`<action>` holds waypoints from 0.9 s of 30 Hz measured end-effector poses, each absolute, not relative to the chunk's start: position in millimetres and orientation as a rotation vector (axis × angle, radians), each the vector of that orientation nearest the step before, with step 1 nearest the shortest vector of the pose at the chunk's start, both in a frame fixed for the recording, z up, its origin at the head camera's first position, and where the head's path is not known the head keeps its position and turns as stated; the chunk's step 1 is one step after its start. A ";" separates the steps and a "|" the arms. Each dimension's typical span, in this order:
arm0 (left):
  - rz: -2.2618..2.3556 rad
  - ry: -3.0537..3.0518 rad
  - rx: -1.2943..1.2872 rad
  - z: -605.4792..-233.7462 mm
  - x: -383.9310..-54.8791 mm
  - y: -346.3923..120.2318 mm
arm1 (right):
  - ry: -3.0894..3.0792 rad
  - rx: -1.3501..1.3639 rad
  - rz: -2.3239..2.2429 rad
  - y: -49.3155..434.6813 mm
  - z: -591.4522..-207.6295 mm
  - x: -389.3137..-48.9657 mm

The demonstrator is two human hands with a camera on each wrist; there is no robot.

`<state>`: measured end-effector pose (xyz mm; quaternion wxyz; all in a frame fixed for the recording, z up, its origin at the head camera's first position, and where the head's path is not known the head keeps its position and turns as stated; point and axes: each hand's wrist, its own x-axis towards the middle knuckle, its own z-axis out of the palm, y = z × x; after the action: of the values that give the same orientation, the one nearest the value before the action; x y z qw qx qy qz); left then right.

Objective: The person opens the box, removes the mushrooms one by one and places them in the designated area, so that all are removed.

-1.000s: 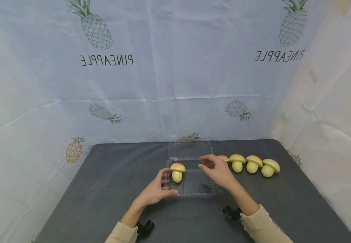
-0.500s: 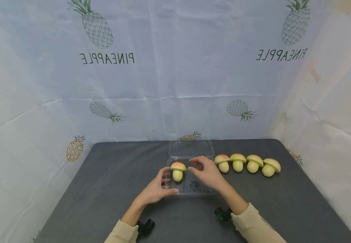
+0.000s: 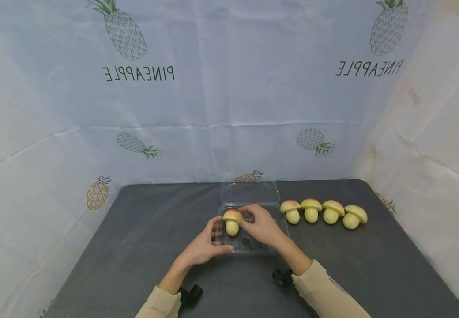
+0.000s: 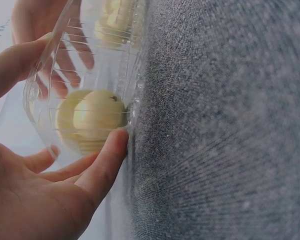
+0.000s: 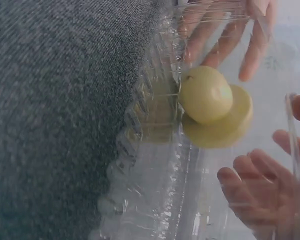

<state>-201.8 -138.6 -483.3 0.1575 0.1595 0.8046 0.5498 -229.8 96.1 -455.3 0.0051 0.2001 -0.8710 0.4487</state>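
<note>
A yellow toy mushroom with a red-tinged cap (image 3: 232,226) lies at the left in a clear plastic clamshell box (image 3: 255,250), stem toward me. My left hand (image 3: 201,248) holds the box at its front left corner, thumb on the front and fingers along the left side. From the right, my right hand (image 3: 262,224) reaches over the box, thumb and forefinger close at the cap's right side. In the right wrist view its fingers (image 5: 257,182) are spread behind the clear wall, apart from the stem (image 5: 205,95). The left wrist view shows the mushroom (image 4: 97,115) through the ribbed wall.
The box's clear lid (image 3: 249,192) stands open at the back. Several more toy mushrooms (image 3: 330,213) line up right of the box on the dark table (image 3: 142,229). Pineapple-printed white cloth (image 3: 229,97) encloses the back and sides.
My right hand has moved left across the box to the mushroom's cap, uncovering the nearest mushroom of the row. My left hand stays at the box corner.
</note>
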 end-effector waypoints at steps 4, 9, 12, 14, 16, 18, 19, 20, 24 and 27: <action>1.570 2.300 0.444 -483.0 -202.6 -138.7 | -2.725 0.601 1.395 91.6 -457.2 -232.5; 1.569 2.307 0.425 -482.8 -203.3 -138.9 | -2.732 0.572 1.415 86.3 -459.4 -234.9; 1.571 2.309 0.420 -482.4 -203.3 -139.2 | -2.730 0.580 1.421 83.3 -459.8 -236.8; 1.570 2.309 0.422 -482.3 -203.4 -139.3 | -2.733 0.586 1.415 81.8 -460.4 -238.1; 1.570 2.307 0.426 -482.6 -203.5 -139.4 | -2.738 0.594 1.404 80.3 -461.8 -239.8; 1.569 2.306 0.435 -482.7 -203.2 -139.4 | -2.753 0.596 1.401 79.1 -463.2 -241.1; 1.570 2.305 0.437 -482.9 -203.2 -139.4 | -2.758 0.595 1.404 78.4 -464.2 -241.8; 1.570 2.305 0.441 -483.0 -203.1 -139.4 | -2.763 0.595 1.407 77.9 -465.2 -242.4; 1.572 2.305 0.446 -484.0 -203.3 -139.3 | -2.770 0.577 1.435 76.1 -469.2 -244.8; 1.577 2.297 0.452 -484.6 -203.5 -138.9 | -2.767 0.586 1.454 75.4 -472.3 -245.7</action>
<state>-203.5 -138.9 -484.6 0.1587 0.1581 0.8034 0.5518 -245.7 75.4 -472.3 -0.0195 0.1842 -0.8699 0.4571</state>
